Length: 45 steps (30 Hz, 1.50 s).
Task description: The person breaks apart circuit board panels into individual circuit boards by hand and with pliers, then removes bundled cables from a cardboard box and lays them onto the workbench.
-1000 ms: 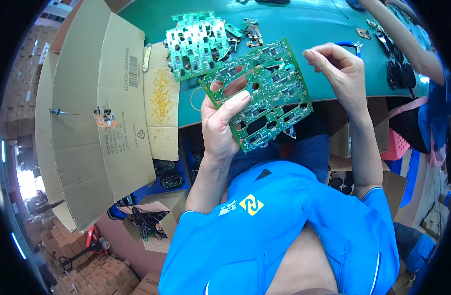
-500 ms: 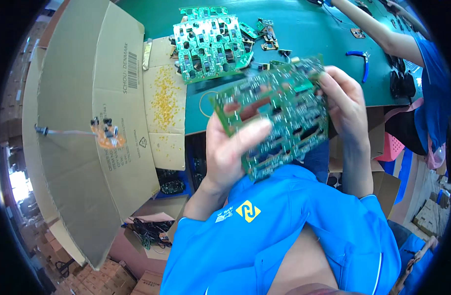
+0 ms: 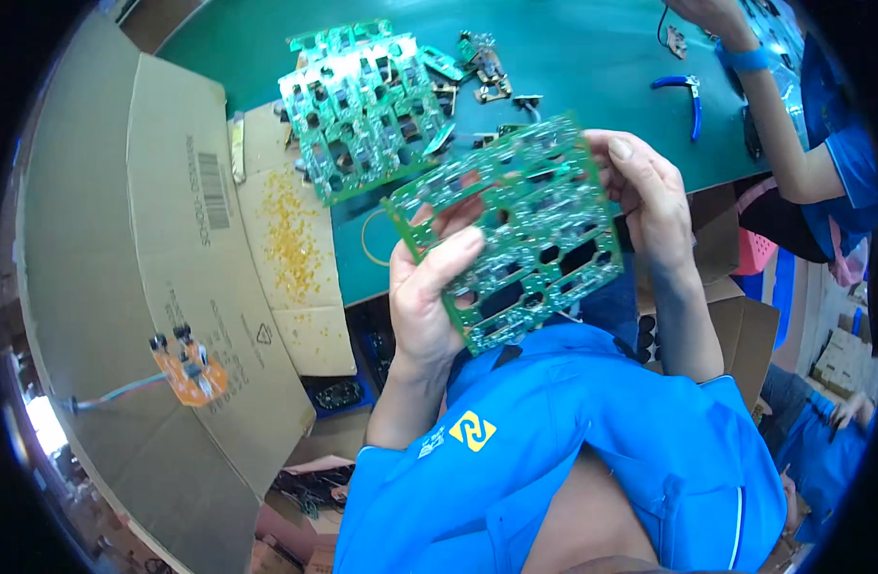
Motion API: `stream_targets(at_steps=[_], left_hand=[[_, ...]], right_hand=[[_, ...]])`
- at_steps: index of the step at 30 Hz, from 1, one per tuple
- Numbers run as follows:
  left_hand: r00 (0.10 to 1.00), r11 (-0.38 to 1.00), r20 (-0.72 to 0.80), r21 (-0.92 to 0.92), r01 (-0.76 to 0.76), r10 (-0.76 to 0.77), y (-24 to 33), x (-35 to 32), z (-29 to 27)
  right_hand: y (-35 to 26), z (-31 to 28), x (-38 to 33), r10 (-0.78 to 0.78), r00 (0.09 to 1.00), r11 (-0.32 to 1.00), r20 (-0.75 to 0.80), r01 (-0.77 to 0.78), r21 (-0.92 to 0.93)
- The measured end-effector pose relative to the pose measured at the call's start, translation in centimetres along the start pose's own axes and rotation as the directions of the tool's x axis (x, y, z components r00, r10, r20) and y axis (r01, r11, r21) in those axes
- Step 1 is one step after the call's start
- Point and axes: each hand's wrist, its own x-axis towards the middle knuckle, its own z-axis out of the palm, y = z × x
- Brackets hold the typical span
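Note:
A green circuit board panel (image 3: 539,225) with several cut-out openings is tilted in front of my chest. My left hand (image 3: 429,297) grips its left side, thumb lying across the upper face and fingers behind, partly visible through an opening. At the upper right corner my right hand (image 3: 649,196) is closed against the panel's edge, its fingers curled and the thumb raised beside the corner. Part of that grip is hidden. Beyond the panel, a stack of similar green panels (image 3: 362,115) lies on the green table (image 3: 592,67).
Loose small boards (image 3: 490,72) lie beside the stack. Blue-handled cutters (image 3: 692,100) rest farther right. On the left, yellow bits (image 3: 291,239) cover a cardboard flap, next to a large carton (image 3: 181,191) with an orange board (image 3: 192,375) hanging against it. Another person's arm (image 3: 779,124) is at the right.
The view has shifted, so the table and carton sit differently. The held panel has turned a little and shows its face more squarely. My right thumb has come off the panel's corner.

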Motion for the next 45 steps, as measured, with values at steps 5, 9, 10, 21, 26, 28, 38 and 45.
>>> stream_targets(at_steps=[5,9,10,21,26,28,38,45], left_hand=[[1.0,0.991,-0.003,-0.136,0.012,-0.013,-0.8,2.3,-4.6],[0.996,0.966,0.071,-0.252,0.066,-0.049,-0.8,2.6,-8.1],[0.992,0.954,0.116,-0.288,0.085,-0.053,-0.9,2.9,-8.9],[0.953,0.953,0.29,-0.253,0.167,-0.09,-0.7,4.8,-10.1],[0.987,0.955,0.156,-0.289,0.07,-0.025,-0.9,4.6,-10.3],[0.989,0.945,0.133,-0.31,0.1,-0.061,-1.3,5.3,-9.8],[0.927,0.919,0.33,-0.281,0.278,-0.179,-3.2,6.2,-5.3],[0.884,0.939,0.434,-0.2,0.281,-0.172,-4.1,7.1,-4.7]], right_hand=[[0.0,-1.0,3.7,-0.07,0.996,0.981,0.052,0.078,-0.179],[-1.7,1.4,6.7,-0.274,0.926,0.842,0.259,0.361,-0.401],[-1.9,2.5,7.8,-0.282,0.924,0.84,0.26,0.368,-0.399],[0.7,1.9,15.5,-0.281,0.886,0.409,0.368,0.457,-0.79],[-0.6,-0.6,10.4,-0.379,0.88,0.617,0.286,0.471,-0.631],[-1.4,-2.3,7.1,-0.377,0.895,0.644,0.24,0.439,-0.627],[0.1,-16.3,-3.6,-0.146,0.943,0.795,-0.298,-0.067,-0.603],[1.7,-18.1,1.7,-0.24,0.932,0.527,-0.271,-0.11,-0.843]])
